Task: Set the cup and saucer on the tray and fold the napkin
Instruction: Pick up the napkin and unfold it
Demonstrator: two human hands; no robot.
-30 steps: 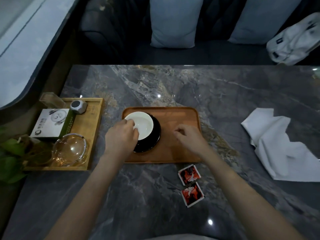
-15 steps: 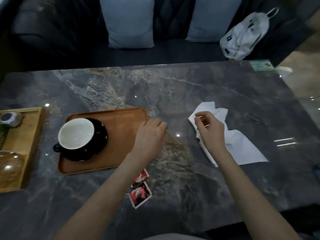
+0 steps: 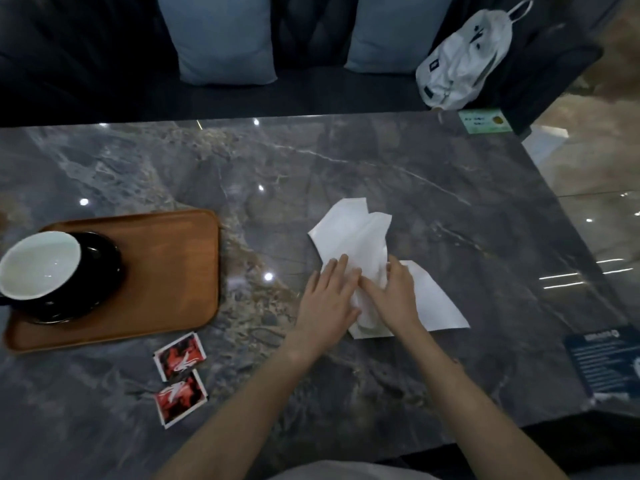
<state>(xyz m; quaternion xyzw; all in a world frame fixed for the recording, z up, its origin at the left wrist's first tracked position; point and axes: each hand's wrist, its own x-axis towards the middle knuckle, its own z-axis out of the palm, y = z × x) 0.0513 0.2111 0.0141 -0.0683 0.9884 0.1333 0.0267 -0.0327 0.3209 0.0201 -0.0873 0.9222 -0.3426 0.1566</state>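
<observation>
Left hand (image 3: pixel 327 299) lies flat, fingers spread, palm down on the white napkin (image 3: pixel 356 233). Right hand (image 3: pixel 394 294) just beside it, also pressed on the napkin, fingers bent; whether it pinches cloth cannot be told. Napkin crumpled, on the grey table (image 3: pixel 450 202), well apart from the tray (image 3: pixel 166 271). Cup (image 3: pixel 40 265) sits on black saucer (image 3: pixel 100 258), on the tray's left part.
</observation>
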